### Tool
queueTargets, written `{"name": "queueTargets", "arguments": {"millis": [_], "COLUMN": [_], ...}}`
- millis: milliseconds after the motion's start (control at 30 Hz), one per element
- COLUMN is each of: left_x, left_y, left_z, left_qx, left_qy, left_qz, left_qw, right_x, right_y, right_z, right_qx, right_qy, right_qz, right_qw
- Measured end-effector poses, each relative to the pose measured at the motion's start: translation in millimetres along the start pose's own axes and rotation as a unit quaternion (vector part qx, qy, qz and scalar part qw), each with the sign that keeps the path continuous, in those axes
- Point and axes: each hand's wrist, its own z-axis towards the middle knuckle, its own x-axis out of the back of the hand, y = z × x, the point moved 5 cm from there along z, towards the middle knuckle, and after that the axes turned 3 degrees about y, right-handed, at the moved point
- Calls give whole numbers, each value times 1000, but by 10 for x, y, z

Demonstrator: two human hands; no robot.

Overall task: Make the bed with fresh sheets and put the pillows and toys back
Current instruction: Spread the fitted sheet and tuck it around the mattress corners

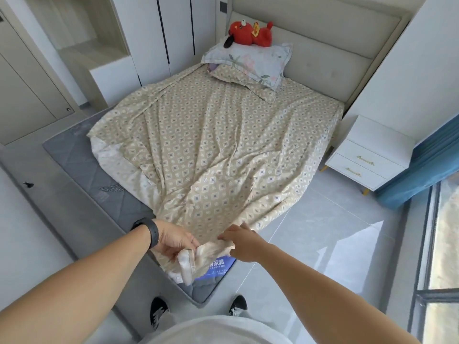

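Bunching at the mattress (82,160) foot corner, the patterned sheet (211,150) runs lengthwise toward the headboard (323,53), its near hem pinched by the left hand (173,240) and the right hand (242,244), 2 grips almost touching.

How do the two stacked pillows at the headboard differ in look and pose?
The top pillow is pale blue-grey with a floral print; the bottom pillow is beige with a diamond pattern matching the sheet. The top pillow lies fully exposed and carries the red plush toy; the bottom pillow is mostly covered, showing only along its near edge. Both lie flat near the headboard and have flanged borders.
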Motion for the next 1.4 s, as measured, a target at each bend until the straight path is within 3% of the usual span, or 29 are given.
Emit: {"name": "queueTargets", "arguments": {"millis": [100, 267, 367, 500, 700, 933, 1000, 1100, 1200, 1400], "left_x": [-51, -368, -584, -748, -957, -1272, -1307, -1388, -1592, -1724], "left_y": [-265, -754, -994, -1024, -908, -866, -797, -696, -689, -339], "left_z": [-54, -79, -46, -38, 92, 244, 366, 582, 767, 960], "left_qx": [64, 188, 251, 273, 247, 236, 204, 93, 40, -38], "left_qy": [13, 41, 49, 39, 37, -16, 27, 131, 161, 312], "left_qz": [29, 144, 190, 198, 230, 247, 261, 230, 207, 265], "left_qw": [997, 971, 948, 941, 941, 940, 943, 960, 964, 912], "right_x": [-112, -450, -643, -788, -737, -858, -922, -1024, -1048, -918], "right_y": [115, -54, -228, -229, -171, -68, -68, -59, -32, 125], "right_z": [33, 41, -65, -153, -402, -680, -723, -790, -866, -959], "right_qx": [12, 45, 61, 50, 1, -26, -30, -28, -18, 2], "right_qy": [9, -89, -100, -100, -41, -31, -21, -20, -21, 13], "right_qz": [-89, -72, -81, -63, -13, -23, -26, -42, -51, 4], "right_qw": [996, 992, 990, 992, 999, 999, 999, 999, 998, 1000]}}
